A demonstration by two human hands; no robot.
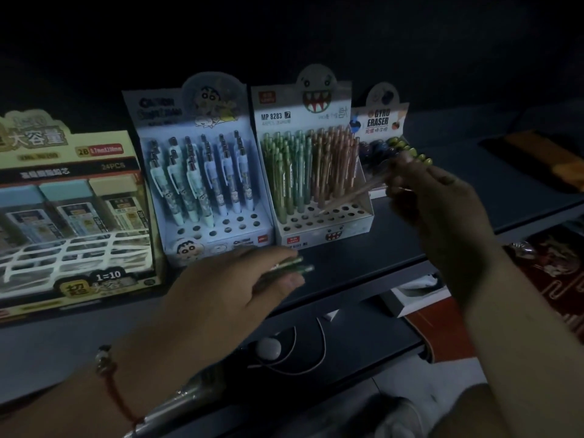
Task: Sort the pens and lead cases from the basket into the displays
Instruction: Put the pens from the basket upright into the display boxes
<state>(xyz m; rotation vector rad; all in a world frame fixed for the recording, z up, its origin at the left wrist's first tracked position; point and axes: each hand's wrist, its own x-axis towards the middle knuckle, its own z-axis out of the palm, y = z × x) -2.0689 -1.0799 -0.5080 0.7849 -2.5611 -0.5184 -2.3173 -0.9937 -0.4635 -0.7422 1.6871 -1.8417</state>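
Lowering a slim peach-coloured plastic pen (354, 195) towards the white cardboard monster-face display (325, 230), the right hand (423, 188) is pinching the pen's upper end between its fingertips, tip slanting down over the empty holes in the front rows. The left hand (234, 292) is curling loosely round a few green pens (294, 267), waiting just in front of the pale blue cartoon-boy pen display (218, 235). The lead cases are sitting in the yellow lead-case box (104, 273) at the left. I judge the slotting step is under way; next, the tip needs steering upright into one free hole beside the other peach pens. The basket is not clearly showing.
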